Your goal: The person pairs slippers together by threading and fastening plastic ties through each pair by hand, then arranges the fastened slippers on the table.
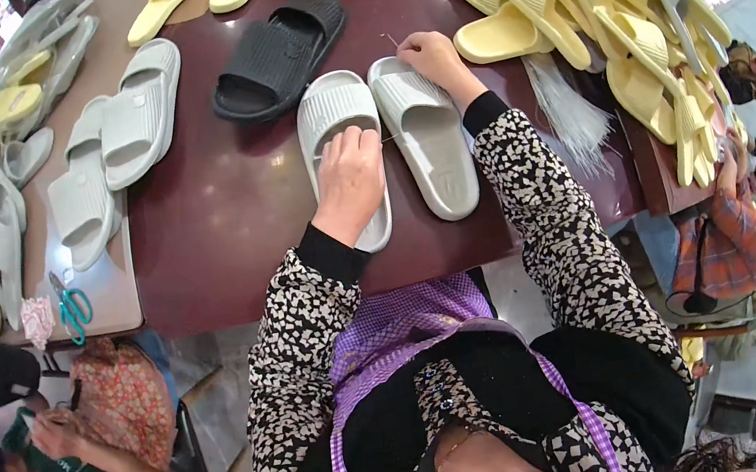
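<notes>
On the dark red worktop (224, 212), two pale grey moulded foam slippers (382, 140) are lying side by side, toes away from the person. Left hand (348, 176) is resting on the left slipper with fingers pinched together, seemingly on a thin thread. Right hand (433, 57) is pinching narrow at the toe of the right slipper. A black slipper (277, 53) is lying near, and a pile of yellow slippers (590, 10) is lying to the right.

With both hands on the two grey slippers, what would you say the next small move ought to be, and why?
Probably draw the thin strand across to the left slipper. The right hand pinches one end above the right slipper, the left hand rests on the other slipper, and the two lie side by side, seemingly not yet joined.
</notes>
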`<state>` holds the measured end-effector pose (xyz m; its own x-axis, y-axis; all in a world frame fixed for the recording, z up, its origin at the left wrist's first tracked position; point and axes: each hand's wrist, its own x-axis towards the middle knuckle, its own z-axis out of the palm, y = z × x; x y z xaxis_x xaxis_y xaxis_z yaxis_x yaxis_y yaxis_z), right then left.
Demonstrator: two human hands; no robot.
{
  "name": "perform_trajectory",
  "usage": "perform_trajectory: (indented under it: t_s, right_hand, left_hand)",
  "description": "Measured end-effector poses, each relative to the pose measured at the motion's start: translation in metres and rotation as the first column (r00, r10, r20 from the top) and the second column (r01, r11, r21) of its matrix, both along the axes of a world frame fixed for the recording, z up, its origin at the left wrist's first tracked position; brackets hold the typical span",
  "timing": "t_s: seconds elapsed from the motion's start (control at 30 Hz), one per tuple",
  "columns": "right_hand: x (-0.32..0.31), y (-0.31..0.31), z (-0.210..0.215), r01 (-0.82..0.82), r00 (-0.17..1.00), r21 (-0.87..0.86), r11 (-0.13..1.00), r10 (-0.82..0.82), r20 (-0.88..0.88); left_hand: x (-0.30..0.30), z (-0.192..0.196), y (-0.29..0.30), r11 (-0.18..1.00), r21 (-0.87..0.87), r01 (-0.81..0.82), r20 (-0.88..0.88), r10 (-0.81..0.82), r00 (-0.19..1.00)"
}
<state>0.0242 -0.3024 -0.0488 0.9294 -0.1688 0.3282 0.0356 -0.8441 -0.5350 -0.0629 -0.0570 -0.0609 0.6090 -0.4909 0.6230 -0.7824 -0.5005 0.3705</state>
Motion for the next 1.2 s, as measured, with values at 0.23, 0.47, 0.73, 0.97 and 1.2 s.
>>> perform_trajectory:
  t_s: [0.23,0.47,0.73,0.97,1.2]
  right_hand:
    - [-0.006,0.052,0.036,-0.319,0.934,0.259,0.912,0.348,-0.077]
    - [0.011,0.08,0.036,-0.388,0.843,0.29,0.875,0.464,-0.272]
    - [0.019,0.097,0.031,-0.26,0.798,0.564,0.784,0.503,-0.332]
    - [0.001,0.075,0.042,-0.173,0.915,0.728,0.663,0.381,-0.13]
    - [-0.058,0.062,0.036,-0.308,0.917,0.637,0.707,0.398,0.001]
  left_hand:
    - [0.005,-0.008,-0.002,0.999,-0.022,0.041,0.04,-0.041,0.998]
    - [0.008,-0.003,-0.007,0.997,-0.031,0.066,0.003,-0.066,0.998]
    - [0.012,-0.004,-0.004,0.997,-0.033,0.069,-0.051,-0.071,0.996]
    - [0.007,0.01,-0.005,0.977,-0.196,0.084,-0.031,-0.092,0.995]
    - [0.025,0.036,0.001,0.806,-0.591,-0.03,-0.27,-0.162,0.949]
